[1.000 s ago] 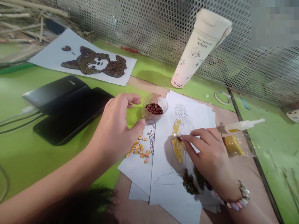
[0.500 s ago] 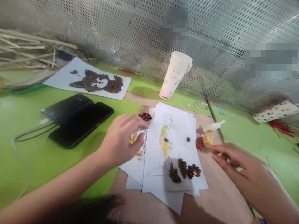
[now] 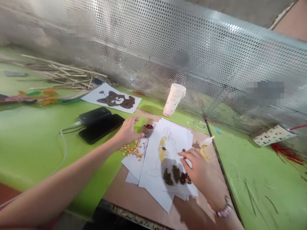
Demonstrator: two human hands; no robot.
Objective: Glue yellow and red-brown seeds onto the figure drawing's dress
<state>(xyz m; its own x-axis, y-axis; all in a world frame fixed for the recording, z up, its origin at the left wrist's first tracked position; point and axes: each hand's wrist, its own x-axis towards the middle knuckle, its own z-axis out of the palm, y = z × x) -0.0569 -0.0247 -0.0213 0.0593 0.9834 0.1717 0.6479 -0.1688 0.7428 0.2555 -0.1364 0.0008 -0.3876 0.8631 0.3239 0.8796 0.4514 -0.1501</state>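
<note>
**Seed picture on paper, both hands open, holding nothing.**
Relative to the white paper sheet (image 3: 151, 172) with a pencil figure and yellow seeds: left of it, two flat black handheld devices (image 3: 100, 127); at its left edge, loose yellow corn kernels (image 3: 131, 150); above those, the left hand (image 3: 128, 131), open, fingers loosely curled, just beside a clear plastic cup (image 3: 148, 128) of dark red beans; on it, small dark green seed piles (image 3: 168, 177); over it, the right hand (image 3: 194, 164), released, fingers spread, near those piles; right of it, a small white squeeze bottle (image 3: 206, 141).
</note>
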